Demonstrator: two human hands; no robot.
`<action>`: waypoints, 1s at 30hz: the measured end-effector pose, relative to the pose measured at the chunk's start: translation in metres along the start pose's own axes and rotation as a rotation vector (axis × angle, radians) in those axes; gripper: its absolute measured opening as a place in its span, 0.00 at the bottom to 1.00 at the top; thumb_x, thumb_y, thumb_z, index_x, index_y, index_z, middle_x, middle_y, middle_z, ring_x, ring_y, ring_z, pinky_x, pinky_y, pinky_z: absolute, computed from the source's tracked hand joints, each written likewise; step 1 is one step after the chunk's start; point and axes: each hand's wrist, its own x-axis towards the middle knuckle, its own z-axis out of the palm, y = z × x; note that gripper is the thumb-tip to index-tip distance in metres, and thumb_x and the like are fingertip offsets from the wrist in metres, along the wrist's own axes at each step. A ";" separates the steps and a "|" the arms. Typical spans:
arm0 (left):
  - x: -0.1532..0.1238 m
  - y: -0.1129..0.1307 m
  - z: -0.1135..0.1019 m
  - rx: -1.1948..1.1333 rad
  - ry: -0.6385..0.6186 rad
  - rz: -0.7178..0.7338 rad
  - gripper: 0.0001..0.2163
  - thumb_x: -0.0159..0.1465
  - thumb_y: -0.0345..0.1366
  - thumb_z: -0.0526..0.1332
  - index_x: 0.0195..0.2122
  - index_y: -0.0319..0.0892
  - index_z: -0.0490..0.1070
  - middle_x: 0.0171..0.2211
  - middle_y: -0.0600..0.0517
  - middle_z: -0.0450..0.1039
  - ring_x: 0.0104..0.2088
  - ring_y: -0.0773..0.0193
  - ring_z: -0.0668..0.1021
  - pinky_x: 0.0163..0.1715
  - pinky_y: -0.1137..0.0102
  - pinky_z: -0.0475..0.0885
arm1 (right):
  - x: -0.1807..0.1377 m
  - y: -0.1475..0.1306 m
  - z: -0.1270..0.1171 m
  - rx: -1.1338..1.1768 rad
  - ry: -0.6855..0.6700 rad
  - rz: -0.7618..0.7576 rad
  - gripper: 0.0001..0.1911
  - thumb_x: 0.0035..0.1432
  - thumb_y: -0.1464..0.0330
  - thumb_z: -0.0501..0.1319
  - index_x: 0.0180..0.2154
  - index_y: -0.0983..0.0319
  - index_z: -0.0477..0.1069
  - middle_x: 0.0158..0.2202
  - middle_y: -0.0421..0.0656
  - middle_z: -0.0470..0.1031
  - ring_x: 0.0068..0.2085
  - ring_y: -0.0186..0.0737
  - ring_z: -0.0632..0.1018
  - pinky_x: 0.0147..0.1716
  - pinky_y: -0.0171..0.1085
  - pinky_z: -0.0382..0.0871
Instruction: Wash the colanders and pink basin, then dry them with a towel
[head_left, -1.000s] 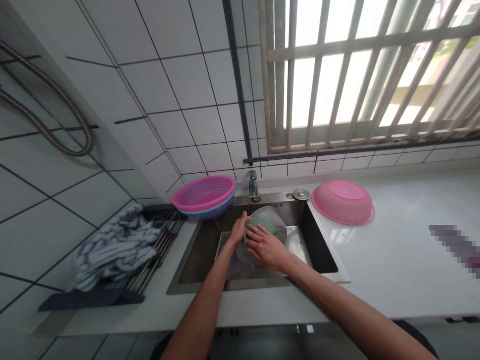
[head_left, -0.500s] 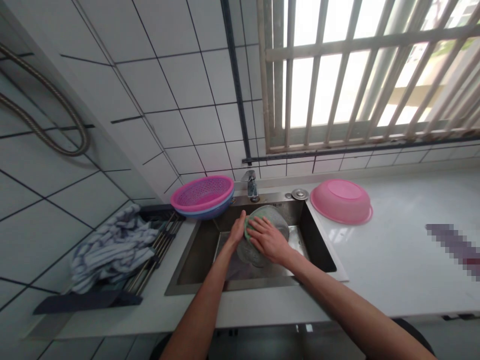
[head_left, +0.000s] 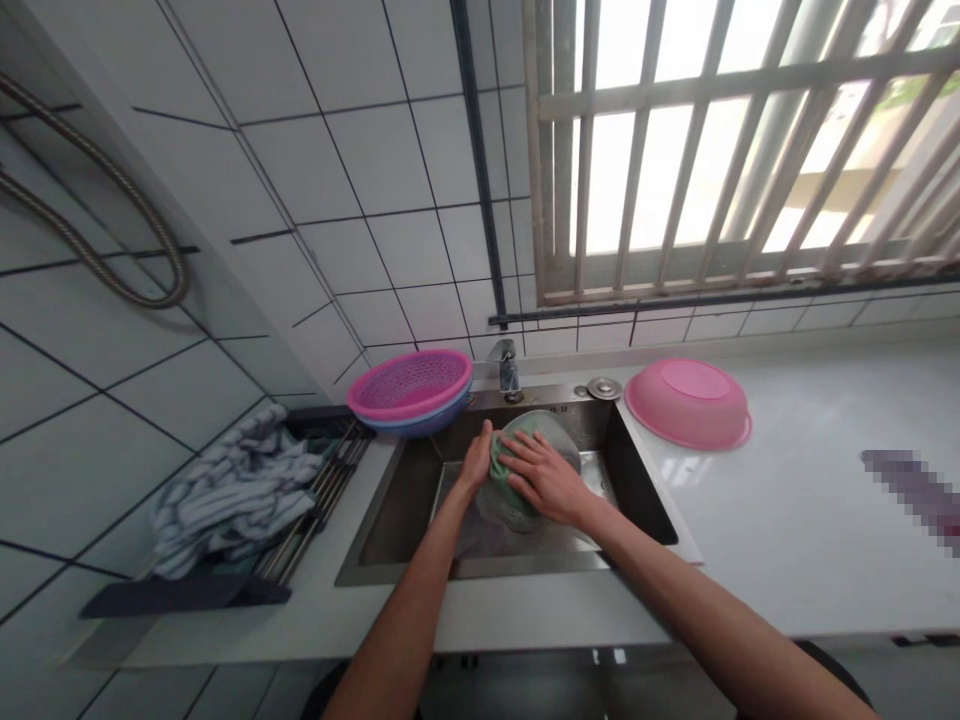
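Observation:
A see-through round bowl (head_left: 564,440) is tilted inside the steel sink (head_left: 384,520). My left hand (head_left: 475,462) grips its left side, thumb upward and the other fingers mostly hidden behind it. Across the bowl's inner face lies a bunched green cloth (head_left: 501,472). My right hand (head_left: 546,478) presses that cloth against the bowl, fingers stretched over it. Behind them stands the chrome faucet (head_left: 508,370), touched by neither hand.
A pink colander (head_left: 409,385) nested in a blue basin (head_left: 420,422) overhangs the sink's back left corner. An upturned pink basin (head_left: 688,405) sits right of the sink. A striped cloth (head_left: 232,500) lies on a rack at left. A drain strainer (head_left: 604,388) rests behind the sink.
The green cloth is more bunched under my right hand, with more of it showing between the hands. My left hand keeps its grip on the bowl. The whole view has shifted slightly.

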 end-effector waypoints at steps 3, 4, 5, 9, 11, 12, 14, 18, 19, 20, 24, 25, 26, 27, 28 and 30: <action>0.000 0.000 -0.002 -0.006 0.000 -0.018 0.35 0.67 0.66 0.49 0.35 0.39 0.83 0.36 0.41 0.84 0.48 0.48 0.83 0.52 0.62 0.74 | -0.001 0.000 0.001 0.024 -0.041 -0.052 0.25 0.75 0.57 0.53 0.68 0.55 0.66 0.73 0.44 0.60 0.74 0.50 0.57 0.74 0.57 0.48; -0.001 0.000 -0.002 -0.011 -0.007 -0.017 0.35 0.67 0.65 0.49 0.35 0.39 0.83 0.37 0.42 0.84 0.47 0.48 0.83 0.51 0.62 0.74 | -0.001 0.008 -0.001 0.036 -0.018 -0.017 0.26 0.75 0.57 0.53 0.69 0.55 0.65 0.73 0.45 0.60 0.74 0.50 0.58 0.73 0.56 0.49; -0.002 0.001 -0.002 -0.019 -0.014 -0.015 0.34 0.68 0.65 0.49 0.35 0.39 0.83 0.36 0.42 0.84 0.46 0.48 0.83 0.49 0.63 0.75 | -0.001 0.017 -0.003 0.054 0.016 0.034 0.26 0.75 0.58 0.52 0.69 0.55 0.64 0.73 0.45 0.60 0.74 0.49 0.59 0.73 0.55 0.51; -0.008 0.002 -0.001 -0.064 -0.087 -0.040 0.36 0.68 0.67 0.46 0.35 0.40 0.81 0.25 0.45 0.81 0.28 0.53 0.82 0.29 0.65 0.76 | -0.003 0.058 -0.010 0.162 0.147 0.274 0.27 0.75 0.57 0.49 0.69 0.58 0.65 0.70 0.48 0.65 0.70 0.48 0.66 0.70 0.51 0.60; -0.010 0.003 0.000 -0.076 -0.131 -0.057 0.36 0.67 0.68 0.44 0.34 0.41 0.78 0.19 0.48 0.76 0.19 0.57 0.77 0.22 0.67 0.72 | -0.004 0.070 -0.011 0.198 0.177 0.346 0.27 0.75 0.57 0.49 0.68 0.59 0.67 0.68 0.49 0.69 0.69 0.48 0.69 0.69 0.50 0.62; -0.010 0.003 0.000 -0.082 -0.143 -0.055 0.36 0.67 0.69 0.43 0.33 0.42 0.77 0.17 0.49 0.75 0.17 0.58 0.76 0.20 0.67 0.70 | -0.005 0.073 -0.011 0.205 0.193 0.369 0.27 0.75 0.56 0.49 0.67 0.59 0.69 0.67 0.49 0.70 0.68 0.48 0.70 0.69 0.50 0.62; -0.011 0.004 0.001 -0.095 -0.139 -0.036 0.35 0.66 0.69 0.44 0.32 0.43 0.74 0.16 0.50 0.73 0.15 0.59 0.75 0.18 0.68 0.68 | -0.005 0.074 -0.011 0.190 0.236 0.408 0.26 0.74 0.56 0.52 0.65 0.57 0.71 0.66 0.48 0.70 0.67 0.50 0.71 0.67 0.51 0.64; -0.011 0.006 0.000 -0.121 -0.122 -0.032 0.33 0.66 0.69 0.47 0.33 0.43 0.73 0.16 0.50 0.73 0.15 0.59 0.74 0.18 0.69 0.67 | -0.002 0.069 -0.016 0.094 0.406 0.453 0.25 0.69 0.54 0.59 0.61 0.59 0.75 0.63 0.52 0.73 0.62 0.56 0.75 0.63 0.54 0.68; -0.011 0.006 0.000 -0.124 -0.118 -0.040 0.33 0.66 0.69 0.47 0.33 0.43 0.73 0.16 0.50 0.73 0.15 0.59 0.74 0.18 0.69 0.67 | -0.002 0.067 -0.018 0.097 0.440 0.447 0.24 0.69 0.54 0.59 0.59 0.60 0.76 0.61 0.53 0.75 0.60 0.55 0.76 0.62 0.53 0.69; -0.011 0.006 -0.001 -0.127 -0.110 -0.046 0.32 0.66 0.69 0.48 0.33 0.43 0.73 0.16 0.50 0.73 0.15 0.59 0.74 0.18 0.69 0.67 | -0.001 0.065 -0.019 0.113 0.459 0.438 0.22 0.70 0.55 0.59 0.57 0.60 0.78 0.57 0.52 0.78 0.57 0.54 0.78 0.60 0.52 0.71; -0.007 0.003 -0.002 -0.134 -0.028 -0.050 0.32 0.66 0.68 0.49 0.33 0.42 0.73 0.16 0.50 0.72 0.15 0.59 0.74 0.18 0.68 0.66 | 0.003 0.051 -0.016 0.187 0.411 0.369 0.22 0.74 0.57 0.53 0.58 0.58 0.77 0.58 0.50 0.78 0.60 0.51 0.77 0.62 0.51 0.69; -0.006 0.002 -0.003 -0.133 -0.003 -0.052 0.32 0.65 0.69 0.49 0.33 0.42 0.74 0.16 0.50 0.72 0.16 0.58 0.74 0.19 0.67 0.67 | 0.003 0.044 -0.014 0.186 0.383 0.332 0.23 0.75 0.57 0.52 0.61 0.58 0.75 0.62 0.49 0.75 0.64 0.50 0.74 0.65 0.52 0.67; -0.005 0.002 -0.003 -0.129 0.018 -0.049 0.33 0.64 0.69 0.49 0.32 0.42 0.74 0.16 0.50 0.72 0.17 0.58 0.74 0.19 0.67 0.67 | 0.004 0.036 -0.011 0.177 0.344 0.278 0.24 0.75 0.58 0.51 0.63 0.58 0.73 0.65 0.49 0.72 0.67 0.50 0.70 0.67 0.52 0.63; -0.003 0.001 -0.003 -0.121 0.032 -0.038 0.33 0.63 0.70 0.49 0.30 0.42 0.74 0.17 0.49 0.73 0.19 0.57 0.75 0.21 0.67 0.68 | 0.004 0.026 -0.009 0.161 0.289 0.208 0.24 0.75 0.58 0.51 0.65 0.57 0.71 0.68 0.48 0.69 0.70 0.49 0.67 0.70 0.53 0.60; -0.002 0.001 -0.003 -0.110 0.047 -0.015 0.34 0.62 0.71 0.50 0.29 0.42 0.73 0.19 0.48 0.74 0.21 0.56 0.76 0.23 0.66 0.69 | 0.005 0.016 -0.006 0.139 0.221 0.127 0.24 0.75 0.59 0.51 0.65 0.56 0.71 0.68 0.46 0.68 0.71 0.48 0.64 0.71 0.54 0.56; -0.001 0.000 -0.002 -0.080 0.080 0.051 0.34 0.59 0.73 0.52 0.25 0.42 0.72 0.22 0.46 0.76 0.28 0.55 0.78 0.27 0.67 0.70 | 0.005 -0.002 -0.001 0.091 0.086 -0.026 0.23 0.75 0.58 0.53 0.65 0.55 0.71 0.68 0.45 0.69 0.72 0.48 0.63 0.73 0.55 0.51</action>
